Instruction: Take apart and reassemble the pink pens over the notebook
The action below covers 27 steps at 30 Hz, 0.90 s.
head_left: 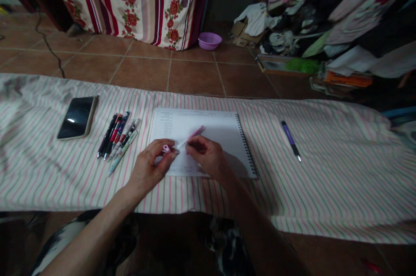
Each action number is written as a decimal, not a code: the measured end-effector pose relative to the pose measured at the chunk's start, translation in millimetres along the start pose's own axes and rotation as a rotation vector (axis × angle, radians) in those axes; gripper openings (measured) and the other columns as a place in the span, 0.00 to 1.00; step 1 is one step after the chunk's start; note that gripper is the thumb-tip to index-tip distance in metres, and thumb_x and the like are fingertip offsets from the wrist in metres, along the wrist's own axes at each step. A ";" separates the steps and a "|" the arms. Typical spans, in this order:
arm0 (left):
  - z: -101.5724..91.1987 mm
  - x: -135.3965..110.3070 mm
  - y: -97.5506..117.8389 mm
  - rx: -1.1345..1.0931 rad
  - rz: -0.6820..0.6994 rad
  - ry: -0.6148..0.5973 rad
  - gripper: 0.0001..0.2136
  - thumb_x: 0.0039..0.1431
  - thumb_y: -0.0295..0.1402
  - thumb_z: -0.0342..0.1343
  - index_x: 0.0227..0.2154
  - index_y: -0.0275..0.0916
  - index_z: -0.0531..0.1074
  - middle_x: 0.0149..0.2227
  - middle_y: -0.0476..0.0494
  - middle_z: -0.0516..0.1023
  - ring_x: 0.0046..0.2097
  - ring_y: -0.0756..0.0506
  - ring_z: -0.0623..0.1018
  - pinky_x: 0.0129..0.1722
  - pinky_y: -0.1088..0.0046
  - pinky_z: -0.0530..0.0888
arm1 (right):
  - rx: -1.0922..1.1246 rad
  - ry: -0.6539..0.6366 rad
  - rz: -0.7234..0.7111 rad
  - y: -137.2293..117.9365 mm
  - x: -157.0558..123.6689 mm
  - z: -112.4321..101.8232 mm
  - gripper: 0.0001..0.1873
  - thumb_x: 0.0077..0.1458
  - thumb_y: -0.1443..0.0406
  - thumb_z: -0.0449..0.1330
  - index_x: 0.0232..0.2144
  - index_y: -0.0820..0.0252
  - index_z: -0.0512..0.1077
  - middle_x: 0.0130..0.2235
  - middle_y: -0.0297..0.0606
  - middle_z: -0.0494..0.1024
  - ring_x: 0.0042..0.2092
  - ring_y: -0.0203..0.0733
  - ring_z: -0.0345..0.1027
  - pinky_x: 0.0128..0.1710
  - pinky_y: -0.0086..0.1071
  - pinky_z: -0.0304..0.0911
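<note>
Over an open spiral notebook (224,137), both my hands work close together on parts of a pink pen. My left hand (151,161) is closed, with a small pink pen piece (166,149) between thumb and fingers. A thin pale stick (182,145), like a pen refill, runs between my two hands. My right hand (208,154) pinches near that stick with thumb and forefinger. Beyond its fingertips shows a pink pen part (197,131); whether it is joined to the stick or lies on the page, I cannot tell.
Left of the notebook lie several pens (118,137) in a bunch, and a phone (77,118). A purple pen (291,141) rests to the right. Striped cloth (341,172) covers the table. Beyond are a purple basin (209,41), a floral curtain (136,3) and piled clothes.
</note>
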<state>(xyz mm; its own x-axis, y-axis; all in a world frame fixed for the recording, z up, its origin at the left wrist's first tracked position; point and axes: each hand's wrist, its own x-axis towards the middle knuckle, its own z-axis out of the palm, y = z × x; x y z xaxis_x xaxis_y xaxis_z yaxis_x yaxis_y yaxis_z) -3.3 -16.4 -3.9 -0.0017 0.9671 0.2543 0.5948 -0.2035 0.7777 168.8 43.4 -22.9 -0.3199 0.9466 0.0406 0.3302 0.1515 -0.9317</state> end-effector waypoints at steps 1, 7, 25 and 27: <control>-0.1 -0.2 0.0 -0.008 -0.005 -0.004 0.09 0.58 0.34 0.53 0.40 0.38 0.70 0.38 0.41 0.77 0.34 0.48 0.78 0.32 0.73 0.75 | 0.001 0.001 0.000 0.4 0.1 0.2 0.06 0.48 0.64 0.59 0.30 0.58 0.72 0.29 0.35 0.78 0.30 0.37 0.71 0.31 0.30 0.66; 1.1 -1.2 -2.1 -0.096 -0.085 -0.028 0.10 0.58 0.35 0.53 0.40 0.38 0.71 0.37 0.41 0.78 0.35 0.46 0.78 0.31 0.72 0.75 | 0.020 0.015 0.007 3.6 -0.2 1.2 0.05 0.48 0.64 0.59 0.30 0.58 0.72 0.28 0.34 0.78 0.29 0.36 0.71 0.29 0.28 0.65; 4.4 -2.6 -3.6 -0.207 -0.275 -0.091 0.14 0.57 0.39 0.51 0.42 0.38 0.69 0.33 0.43 0.77 0.29 0.48 0.75 0.25 0.74 0.71 | -0.167 0.002 -0.102 0.4 -0.4 1.2 0.04 0.49 0.66 0.59 0.31 0.58 0.73 0.31 0.35 0.78 0.30 0.35 0.70 0.31 0.28 0.65; 5.4 -2.3 -3.8 -0.224 -0.281 -0.085 0.14 0.57 0.39 0.51 0.42 0.38 0.69 0.32 0.43 0.76 0.29 0.49 0.74 0.26 0.74 0.70 | -0.193 0.004 -0.129 0.5 -0.6 1.2 0.04 0.49 0.67 0.59 0.31 0.58 0.73 0.30 0.35 0.77 0.30 0.35 0.70 0.31 0.28 0.64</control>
<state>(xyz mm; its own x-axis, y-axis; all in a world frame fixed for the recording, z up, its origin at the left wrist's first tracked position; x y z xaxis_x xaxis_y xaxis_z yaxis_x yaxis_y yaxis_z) -1.2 -17.0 -10.6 -0.0675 0.9973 -0.0288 0.3897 0.0529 0.9194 168.0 42.6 -23.9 -0.3668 0.9170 0.1566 0.4509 0.3225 -0.8323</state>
